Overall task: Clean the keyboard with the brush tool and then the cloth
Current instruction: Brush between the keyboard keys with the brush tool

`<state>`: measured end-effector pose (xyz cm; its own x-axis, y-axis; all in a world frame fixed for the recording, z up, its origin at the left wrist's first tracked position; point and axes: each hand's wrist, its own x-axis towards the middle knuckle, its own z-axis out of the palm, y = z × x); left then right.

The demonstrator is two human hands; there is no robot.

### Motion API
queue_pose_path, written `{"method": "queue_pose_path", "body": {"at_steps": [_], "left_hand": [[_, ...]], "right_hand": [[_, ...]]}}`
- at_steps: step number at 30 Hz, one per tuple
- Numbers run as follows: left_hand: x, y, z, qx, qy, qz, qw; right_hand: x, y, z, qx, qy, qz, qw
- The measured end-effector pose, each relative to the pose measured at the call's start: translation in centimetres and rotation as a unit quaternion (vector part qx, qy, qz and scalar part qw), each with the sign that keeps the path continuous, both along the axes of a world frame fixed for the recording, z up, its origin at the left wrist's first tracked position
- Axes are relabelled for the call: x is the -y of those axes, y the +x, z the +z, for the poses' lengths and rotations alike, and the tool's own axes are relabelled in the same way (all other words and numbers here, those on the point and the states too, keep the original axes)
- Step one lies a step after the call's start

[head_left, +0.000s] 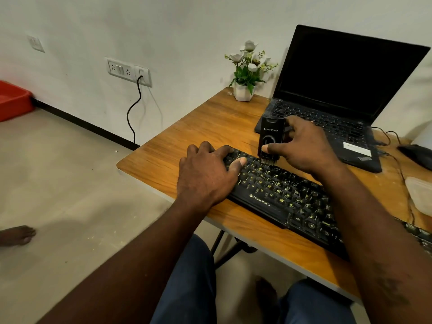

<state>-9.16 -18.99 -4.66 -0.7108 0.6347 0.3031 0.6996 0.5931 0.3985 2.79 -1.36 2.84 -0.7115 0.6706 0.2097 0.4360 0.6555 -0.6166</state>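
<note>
Head view: a black keyboard (280, 195) lies slantwise on a wooden table (198, 136), its keys flecked with yellowish crumbs. The left hand (205, 174) holds the keyboard's left end, fingers curled over the far edge and thumb flat on the keys. The right hand (304, 146) pinches a black brush (272, 129), thumb on its front face and fingers behind. The brush stands upright, bristles down on the top key row, just at 3 o'clock of the left thumb. An open laptop (339, 94) (screen dark) sits at 1 o'clock from the keyboard, and a potted plant (244, 90) stands at 12. A mouse (416, 155) lies at 3 o'clock of the laptop. Below the mouse lies a pale flat thing (420, 195), which I cannot identify.
</note>
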Motion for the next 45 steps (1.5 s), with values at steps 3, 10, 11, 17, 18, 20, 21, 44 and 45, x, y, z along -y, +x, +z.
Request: {"method": "queue_pose_path", "body": {"at_steps": [3, 10, 11, 17, 18, 20, 21, 44, 45], "left_hand": [[0.0, 0.0, 0.0, 0.001, -0.002, -0.002, 1.000], [0.0, 0.0, 0.0, 0.004, 0.002, -0.003, 1.000], [0.0, 0.0, 0.0, 0.003, 0.001, -0.003, 1.000], [0.0, 0.1, 0.0, 0.003, 0.001, -0.004, 1.000], [0.0, 0.0, 0.0, 0.005, 0.002, -0.006, 1.000], [0.1, 0.0, 0.1, 0.009, 0.004, -0.010, 1.000], [0.2, 0.0, 0.1, 0.009, 0.006, -0.012, 1.000], [0.5, 0.0, 0.2, 0.020, 0.055, -0.027, 0.998], [0.7, -0.1, 0.2, 0.043, 0.105, -0.028, 0.993]], "right_hand": [[0.0, 0.1, -0.4, -0.006, 0.000, 0.008, 1.000], [0.0, 0.7, -0.3, -0.027, 0.014, -0.016, 0.999], [0.2, 0.6, -0.4, -0.034, -0.005, 0.002, 0.999], [0.4, 0.2, -0.7, -0.020, 0.049, -0.037, 0.998], [0.4, 0.2, -0.7, -0.028, 0.040, -0.035, 0.998], [0.7, 0.3, -0.8, -0.046, -0.011, 0.006, 0.999], [1.0, 0.3, -0.8, -0.042, -0.021, 0.023, 0.999], [2.8, 0.3, -2.6, -0.078, 0.051, 0.014, 0.996], [2.9, 0.2, -2.7, -0.079, 0.053, 0.015, 0.995]]}}
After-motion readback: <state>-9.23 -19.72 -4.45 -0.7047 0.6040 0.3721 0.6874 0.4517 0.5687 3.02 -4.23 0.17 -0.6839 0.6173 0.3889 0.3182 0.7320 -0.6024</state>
